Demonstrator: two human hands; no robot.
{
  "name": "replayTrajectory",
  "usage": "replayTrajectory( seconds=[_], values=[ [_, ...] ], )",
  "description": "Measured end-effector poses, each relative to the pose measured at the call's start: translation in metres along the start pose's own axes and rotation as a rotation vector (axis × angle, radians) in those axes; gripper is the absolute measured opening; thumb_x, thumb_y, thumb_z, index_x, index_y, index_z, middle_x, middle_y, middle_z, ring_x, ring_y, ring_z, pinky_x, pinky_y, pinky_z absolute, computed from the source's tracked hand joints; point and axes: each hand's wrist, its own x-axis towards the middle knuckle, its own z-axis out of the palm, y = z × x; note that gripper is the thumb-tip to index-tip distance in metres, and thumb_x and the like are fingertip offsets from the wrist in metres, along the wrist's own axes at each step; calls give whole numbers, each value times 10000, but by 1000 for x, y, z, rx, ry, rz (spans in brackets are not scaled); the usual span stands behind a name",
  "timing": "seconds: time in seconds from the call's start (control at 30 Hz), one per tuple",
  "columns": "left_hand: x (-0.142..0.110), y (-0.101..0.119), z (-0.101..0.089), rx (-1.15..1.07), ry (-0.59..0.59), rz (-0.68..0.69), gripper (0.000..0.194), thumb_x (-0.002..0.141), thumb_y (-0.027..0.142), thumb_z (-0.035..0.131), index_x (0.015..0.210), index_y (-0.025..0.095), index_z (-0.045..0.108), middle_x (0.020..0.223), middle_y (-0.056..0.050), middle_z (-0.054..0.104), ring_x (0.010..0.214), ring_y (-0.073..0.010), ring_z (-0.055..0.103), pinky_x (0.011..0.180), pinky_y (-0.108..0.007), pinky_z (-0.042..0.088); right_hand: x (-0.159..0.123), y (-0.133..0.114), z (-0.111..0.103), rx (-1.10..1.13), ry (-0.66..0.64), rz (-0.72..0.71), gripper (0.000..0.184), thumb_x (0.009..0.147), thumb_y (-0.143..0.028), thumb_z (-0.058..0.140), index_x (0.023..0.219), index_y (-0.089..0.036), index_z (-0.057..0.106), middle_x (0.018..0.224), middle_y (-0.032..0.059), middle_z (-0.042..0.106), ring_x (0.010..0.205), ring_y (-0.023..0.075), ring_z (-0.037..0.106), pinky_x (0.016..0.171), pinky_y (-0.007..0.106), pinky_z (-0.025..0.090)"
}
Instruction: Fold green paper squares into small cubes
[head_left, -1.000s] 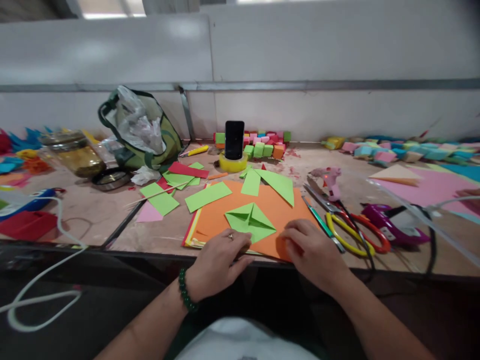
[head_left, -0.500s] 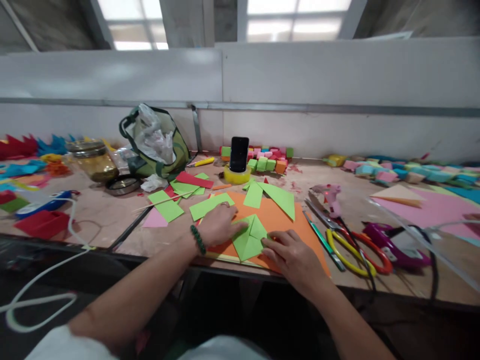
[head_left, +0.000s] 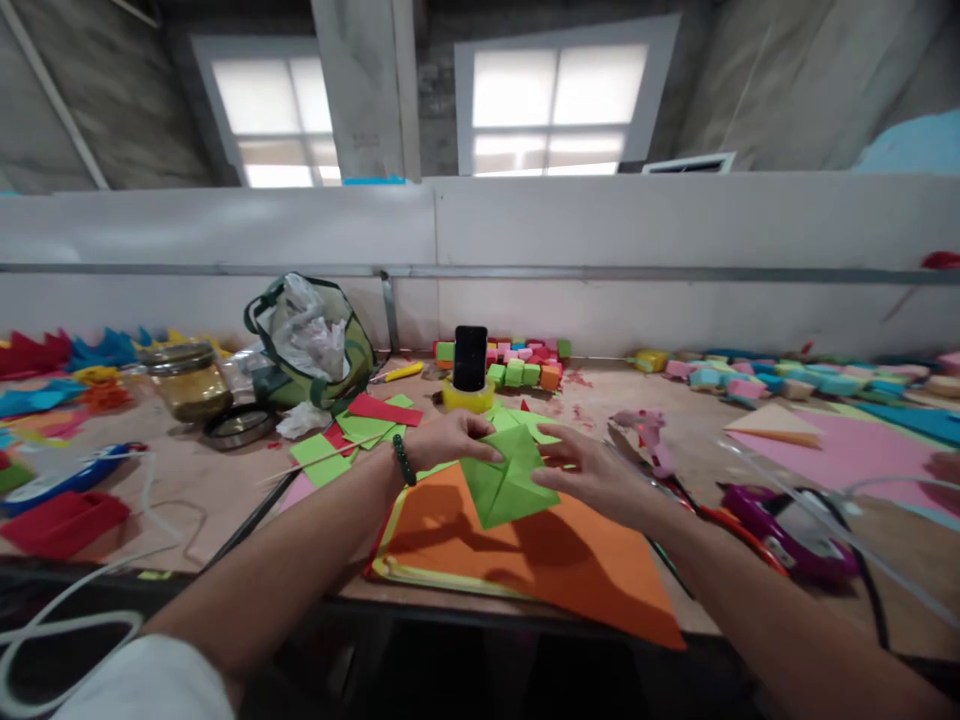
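Note:
A folded green paper piece (head_left: 510, 482) is lifted above the orange sheet (head_left: 540, 560) that tops a stack of coloured paper. My left hand (head_left: 450, 440), with a dark bead bracelet at the wrist, pinches its upper left edge. My right hand (head_left: 592, 478) grips its right side. Both hands hover over the middle of the table, just in front of several loose green paper cut-outs (head_left: 352, 432).
A phone (head_left: 470, 358) stands in a yellow tape roll. Coloured paper cubes (head_left: 525, 365) line the back wall. A green bag (head_left: 311, 340) and a jar (head_left: 184, 380) stand at the left. A pink glue gun (head_left: 645, 432), scissors (head_left: 720, 520) and a purple tool (head_left: 787, 520) lie at the right.
The green piece was lying on the orange sheet; both hands have now lifted it and moved it farther from the table edge. The camera has tilted up, showing the windows.

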Motion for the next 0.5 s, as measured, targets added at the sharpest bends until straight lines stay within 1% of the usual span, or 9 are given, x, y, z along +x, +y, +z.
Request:
replayTrajectory(
  seconds=[0.07, 0.1, 0.13, 0.17, 0.23, 0.3, 0.4, 0.43, 0.5],
  values=[
    [7, -4, -1, -122, 42, 14, 438, 538, 443, 804, 775, 100, 670, 783, -53, 668, 729, -173, 605, 712, -278, 477, 27, -7, 5, 127, -114, 1, 524, 649, -364, 752, 1114, -153, 637, 871, 80, 724, 780, 248, 681, 672, 364, 557],
    [9, -8, 1, -185, 82, 26, 469, 582, 489, 775, 826, 103, 667, 825, -65, 676, 764, -181, 618, 732, -283, 482, 38, -8, 8, 186, -122, -9, 445, 633, -354, 753, 1010, -132, 670, 784, 66, 716, 731, 241, 677, 663, 359, 553],
    [10, -15, 3, -250, 122, 39, 508, 667, 560, 694, 907, 113, 659, 884, -78, 681, 818, -190, 629, 763, -290, 487, 47, -9, 11, 196, -105, -23, 405, 647, -362, 735, 974, -133, 670, 761, 55, 709, 716, 230, 672, 674, 356, 550],
    [11, -22, 5, -308, 137, 41, 542, 721, 599, 628, 965, 115, 649, 923, -98, 684, 859, -204, 640, 784, -305, 494, 53, -8, 14, 212, -78, -39, 384, 666, -365, 713, 972, -138, 661, 778, 52, 709, 728, 222, 671, 701, 354, 548],
    [12, -36, 10, -403, 138, 26, 562, 771, 612, 570, 1023, 114, 639, 945, -125, 692, 876, -230, 656, 783, -339, 511, 59, -1, 18, 222, 8, -61, 385, 696, -366, 679, 1012, -151, 630, 816, 49, 708, 741, 210, 668, 716, 347, 545],
    [12, -47, 14, -476, 127, 13, 534, 755, 555, 634, 1061, 118, 636, 976, -129, 698, 889, -246, 663, 800, -363, 519, 60, 9, 22, 204, 78, -52, 395, 695, -359, 680, 1029, -161, 607, 773, 38, 700, 692, 204, 659, 642, 324, 540],
    [15, -54, 18, -560, 132, 25, 542, 636, 367, 794, 1103, 143, 634, 1071, -100, 689, 954, -247, 651, 884, -366, 497, 57, 23, 28, 124, 142, -36, 407, 684, -359, 701, 1031, -172, 598, 611, -10, 637, 549, 168, 599, 488, 259, 471],
    [16, -55, 18, -584, 140, 29, 560, 602, 314, 817, 1105, 148, 636, 1092, -93, 686, 971, -249, 646, 902, -365, 489, 56, 27, 30, 104, 160, -43, 426, 689, -363, 701, 1054, -173, 590, 564, -31, 600, 506, 150, 564, 457, 241, 441],
    [17, -55, 17, -627, 161, 25, 558, 582, 265, 824, 1096, 145, 645, 1108, -97, 683, 986, -257, 642, 911, -369, 484, 56, 31, 33, 114, 194, -72, 483, 723, -369, 677, 1145, -167, 554, 502, -70, 518, 454, 121, 498, 436, 225, 404]
  ],
)
